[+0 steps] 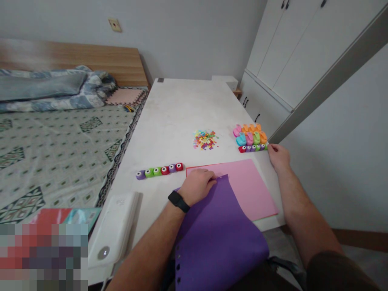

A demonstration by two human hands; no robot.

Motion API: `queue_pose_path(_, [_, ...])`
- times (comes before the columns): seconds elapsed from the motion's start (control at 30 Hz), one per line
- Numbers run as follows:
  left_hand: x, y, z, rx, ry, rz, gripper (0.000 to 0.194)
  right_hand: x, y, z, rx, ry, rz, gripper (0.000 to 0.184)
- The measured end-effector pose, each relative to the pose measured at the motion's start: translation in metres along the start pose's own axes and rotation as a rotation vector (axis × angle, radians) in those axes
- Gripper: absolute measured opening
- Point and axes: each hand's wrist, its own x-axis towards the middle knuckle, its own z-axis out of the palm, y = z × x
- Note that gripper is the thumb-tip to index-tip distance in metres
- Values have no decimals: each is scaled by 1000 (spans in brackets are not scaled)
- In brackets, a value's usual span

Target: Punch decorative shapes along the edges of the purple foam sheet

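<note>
My left hand (pixel 198 185), below a black watch, is closed on the far edge of a purple sheet of paper (pixel 218 238). The sheet hangs curved over the table's near edge, with several punched holes along its left side. Under it lie pink paper sheets (pixel 251 186). My right hand (pixel 279 157) reaches to the right table edge, its fingertips closed on a small green craft punch (pixel 266 147) at the end of a row of punches (pixel 249 148). Another row of small punches (pixel 157 172) stands left of the paper. Punched paper shapes (pixel 205 140) lie in a colourful pile.
Larger coloured punches (pixel 251 135) stand behind the right row. A white device (pixel 117 226) with a cable lies at the table's near left. The white table (pixel 188 101) runs to the wall, between a bed (pixel 60 153) and white cabinets (pixel 291 44).
</note>
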Motion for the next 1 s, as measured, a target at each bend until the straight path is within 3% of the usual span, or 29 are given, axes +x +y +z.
queue_pose_path(0.8, [0, 1, -2, -15, -2, -10, 18, -2, -3, 1, -6, -34, 9, 48])
queue_pose_path(1.0, [0, 0, -3, -19, -3, -11, 17, -2, 1, 5, 29, 58, 95, 47])
